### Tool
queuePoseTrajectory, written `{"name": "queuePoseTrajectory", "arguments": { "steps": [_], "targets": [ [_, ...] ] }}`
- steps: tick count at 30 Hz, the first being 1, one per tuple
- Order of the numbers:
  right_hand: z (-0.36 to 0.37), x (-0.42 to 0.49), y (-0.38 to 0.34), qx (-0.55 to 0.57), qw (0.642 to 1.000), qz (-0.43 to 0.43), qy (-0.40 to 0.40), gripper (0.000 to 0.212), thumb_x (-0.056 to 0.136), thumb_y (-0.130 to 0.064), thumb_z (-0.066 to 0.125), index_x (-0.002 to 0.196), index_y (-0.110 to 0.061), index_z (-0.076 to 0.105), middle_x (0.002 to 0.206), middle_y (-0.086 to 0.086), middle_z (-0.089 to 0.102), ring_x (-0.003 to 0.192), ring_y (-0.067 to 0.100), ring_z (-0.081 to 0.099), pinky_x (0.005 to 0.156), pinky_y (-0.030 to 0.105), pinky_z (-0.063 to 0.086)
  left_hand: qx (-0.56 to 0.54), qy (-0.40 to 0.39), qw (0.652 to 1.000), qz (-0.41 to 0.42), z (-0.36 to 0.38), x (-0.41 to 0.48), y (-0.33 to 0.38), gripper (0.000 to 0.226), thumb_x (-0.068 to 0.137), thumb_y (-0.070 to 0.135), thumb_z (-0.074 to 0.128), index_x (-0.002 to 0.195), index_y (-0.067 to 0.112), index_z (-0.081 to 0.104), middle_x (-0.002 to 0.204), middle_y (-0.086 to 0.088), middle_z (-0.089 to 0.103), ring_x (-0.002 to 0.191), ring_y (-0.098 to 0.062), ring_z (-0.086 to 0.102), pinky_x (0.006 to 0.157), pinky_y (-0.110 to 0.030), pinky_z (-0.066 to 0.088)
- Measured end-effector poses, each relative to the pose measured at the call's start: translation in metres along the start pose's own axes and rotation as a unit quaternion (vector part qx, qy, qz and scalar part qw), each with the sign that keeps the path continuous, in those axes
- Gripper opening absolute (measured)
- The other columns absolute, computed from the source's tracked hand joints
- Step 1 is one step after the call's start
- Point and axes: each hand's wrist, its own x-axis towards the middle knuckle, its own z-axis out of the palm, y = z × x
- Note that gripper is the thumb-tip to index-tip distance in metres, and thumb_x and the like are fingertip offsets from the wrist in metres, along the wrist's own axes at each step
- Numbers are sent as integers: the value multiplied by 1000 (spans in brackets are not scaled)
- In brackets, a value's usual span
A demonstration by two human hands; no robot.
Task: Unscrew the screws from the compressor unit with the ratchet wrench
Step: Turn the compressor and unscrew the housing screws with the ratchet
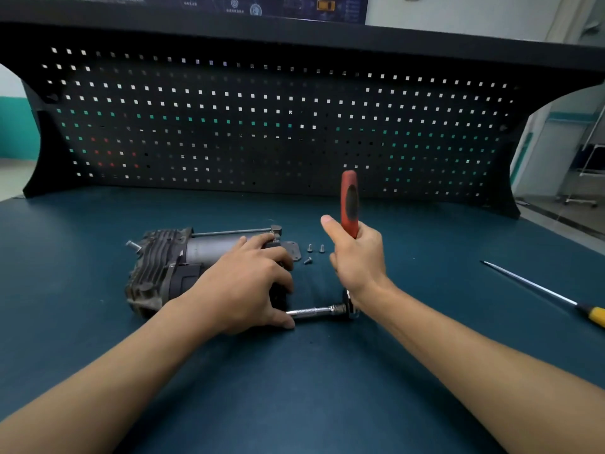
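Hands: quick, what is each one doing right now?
Left hand: closed, gripping the grey finned metal compressor unit.
Right hand: closed, gripping the red-handled steel ratchet wrench.

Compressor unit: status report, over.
Left hand grips compressor unit. Right hand grips ratchet wrench, handle upright, extension bar at unit's near end. Three screws loose beside it. Nothing blocking.

Near side of bench (294, 388) left open; passage right of compressor unit (163, 267) blocked by three loose screws (309, 248); screwdriver (597, 316) laid further right

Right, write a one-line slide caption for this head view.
Left hand holds the compressor unit while right hand grips the red-handled ratchet wrench; three loose screws lie nearby.
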Motion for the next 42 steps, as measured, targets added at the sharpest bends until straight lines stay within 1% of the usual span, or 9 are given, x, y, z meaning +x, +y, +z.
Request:
{"name": "queuePoseTrajectory", "arguments": {
  "steps": [7,12,14,17,22,26,30,34,42],
  "targets": [
    [-17,-48,7,67,988,-118,-68,51,76,-35,65,48,-24,24,47,-6,22,47,16,18,48,27,19,7,-1,1000,7,0,2,-1,51,67,74,70,103,38,72,111,22,51,140,-17,24,108,-32,31],
    [-29,-59,7,21,988,-107,-105,52,73,-42,65,51,-21,22,54,0,17,54,18,16,52,31,16,144,-52,988,19,-3,7,25,44,81,70,56,101,34,73,132,16,52,145,-26,22,115,-63,-2],
    [-29,-56,4,14,988,-102,-118,50,74,-42,64,48,-24,25,50,-5,21,52,16,18,51,31,17,194,-46,978,58,3,11,38,37,91,55,50,102,28,72,134,10,56,144,-27,28,114,-65,-3],
    [-28,-50,-2,10,990,-75,-122,48,72,-42,63,42,-27,29,46,-8,25,49,14,21,49,28,20,235,-37,968,74,8,14,45,31,97,40,43,97,23,69,103,4,69,112,-25,56,109,-49,15],
    [-19,-31,-8,32,995,-15,-98,53,80,-31,62,40,-26,28,40,-8,23,41,13,20,44,25,22,264,-17,962,69,9,15,43,33,97,40,43,86,21,68,87,-2,71,86,-26,63,103,-44,23],
    [-11,-11,-8,40,994,65,-79,61,91,-28,64,41,-27,28,39,-8,23,38,13,20,41,23,20,263,-2,962,67,9,16,43,33,97,42,44,77,22,63,80,-5,69,82,-27,63,99,-44,26],
    [-6,7,-5,15,985,157,-74,41,96,-27,61,67,-23,31,42,-7,25,37,13,22,41,23,19,256,2,964,64,10,16,42,30,95,40,46,70,25,50,78,-3,68,81,-27,63,99,-43,26],
    [0,22,2,-13,965,255,-68,36,99,-29,57,71,-21,35,41,-8,27,33,10,24,39,20,20,247,-6,967,58,11,14,43,34,97,47,45,72,26,44,82,-4,69,85,-28,63,102,-44,25],
    [13,30,15,-102,958,266,-28,22,95,-25,56,78,-20,44,52,-3,35,34,10,28,39,18,22,241,-7,969,53,10,13,42,31,98,47,45,74,27,43,87,-4,71,91,-28,64,107,-48,25]
  ]
}}
